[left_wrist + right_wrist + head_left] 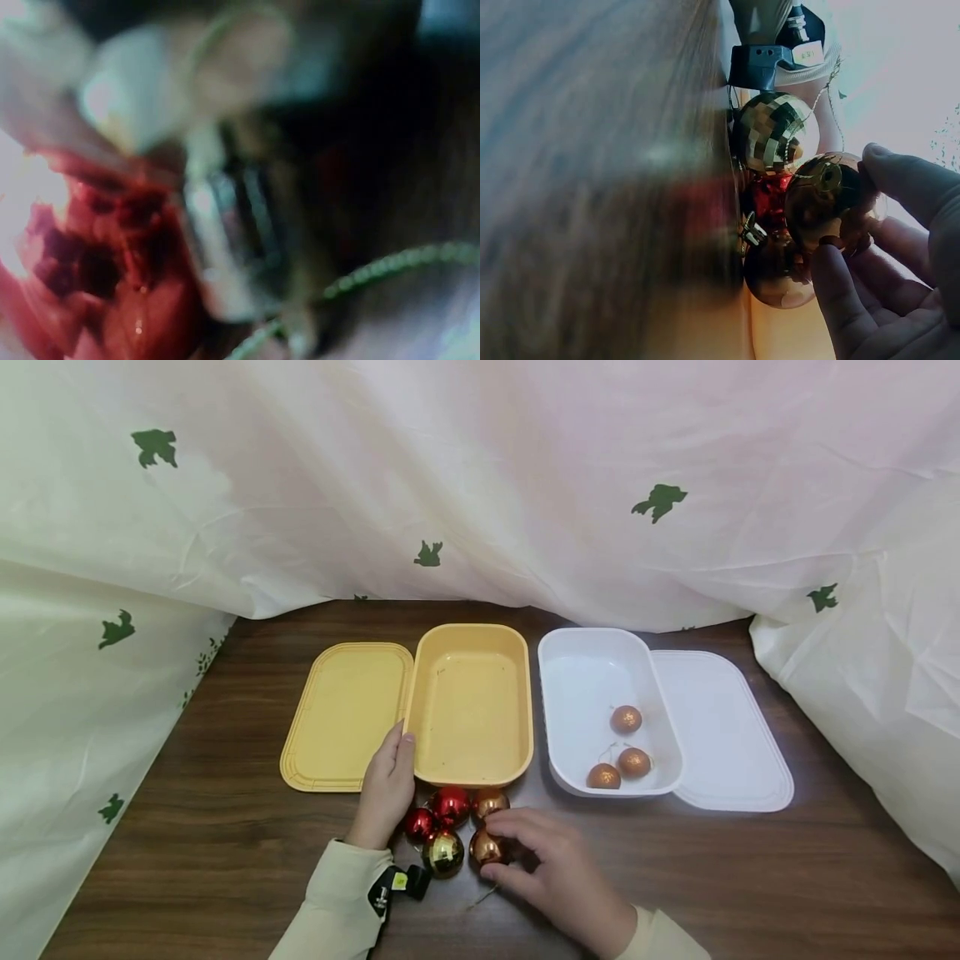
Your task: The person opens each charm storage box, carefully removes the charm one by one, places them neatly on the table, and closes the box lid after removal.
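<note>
My left hand (387,783) holds the left wall of a yellow plastic box (471,781) near its front corner, thumb at the rim. My right hand (558,868) pinches a shiny copper Christmas ball (486,847) between thumb and fingers. In the right wrist view this copper ball (829,202) appears raised off the table, its cord hanging loose. Beside it, in front of the box, lie another copper ball (491,804), two red balls (451,807) and a faceted gold ball (443,853). The left wrist view is blurred, showing a red ball (112,292) close up.
Right of the yellow box stands a white box (573,685) with three glittery copper balls (626,719) inside. A yellow lid (348,718) lies at the left, a white lid (723,727) at the right. White cloth (480,468) with green birds hangs around the wooden table (225,827).
</note>
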A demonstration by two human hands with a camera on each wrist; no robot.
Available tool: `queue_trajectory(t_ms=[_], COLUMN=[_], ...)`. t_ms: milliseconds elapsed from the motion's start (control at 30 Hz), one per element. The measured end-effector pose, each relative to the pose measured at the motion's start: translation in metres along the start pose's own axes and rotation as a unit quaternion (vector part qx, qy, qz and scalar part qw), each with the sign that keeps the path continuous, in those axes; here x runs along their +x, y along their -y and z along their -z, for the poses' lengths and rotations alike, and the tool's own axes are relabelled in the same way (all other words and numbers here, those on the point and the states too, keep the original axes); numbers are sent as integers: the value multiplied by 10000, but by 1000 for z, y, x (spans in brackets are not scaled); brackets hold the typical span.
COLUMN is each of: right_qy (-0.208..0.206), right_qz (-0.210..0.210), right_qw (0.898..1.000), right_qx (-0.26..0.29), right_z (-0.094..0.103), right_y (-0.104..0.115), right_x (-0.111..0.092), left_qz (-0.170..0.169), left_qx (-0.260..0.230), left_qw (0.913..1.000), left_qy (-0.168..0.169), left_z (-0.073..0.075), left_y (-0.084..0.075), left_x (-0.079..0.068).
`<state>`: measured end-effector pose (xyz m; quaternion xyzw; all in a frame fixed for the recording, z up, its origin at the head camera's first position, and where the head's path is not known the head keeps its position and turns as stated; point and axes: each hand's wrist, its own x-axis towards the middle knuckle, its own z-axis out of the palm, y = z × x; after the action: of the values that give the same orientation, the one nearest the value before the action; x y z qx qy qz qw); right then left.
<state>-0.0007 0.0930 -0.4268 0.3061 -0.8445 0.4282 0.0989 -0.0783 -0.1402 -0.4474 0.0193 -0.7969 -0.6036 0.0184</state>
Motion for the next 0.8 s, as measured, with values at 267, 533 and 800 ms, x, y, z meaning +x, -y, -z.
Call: queue_trajectory(t_ms=[267, 533, 800], right_qy=[184, 192, 138], right_qz=[-225, -501, -813], right_qw=[9996, 9984, 9966], right_qx=[74, 169, 52], right_z=[-4, -10, -12], right_y=[-1, -2, -4], right_x=[-2, -4, -4], left_qz=[19, 39, 27], left_qx=[35, 55, -2], left_qw=[10000, 10000, 10000], left_qy=[20, 3, 57], left_z=[1, 2, 1], left_y=[2, 0, 2], left_x=[0, 0, 0])
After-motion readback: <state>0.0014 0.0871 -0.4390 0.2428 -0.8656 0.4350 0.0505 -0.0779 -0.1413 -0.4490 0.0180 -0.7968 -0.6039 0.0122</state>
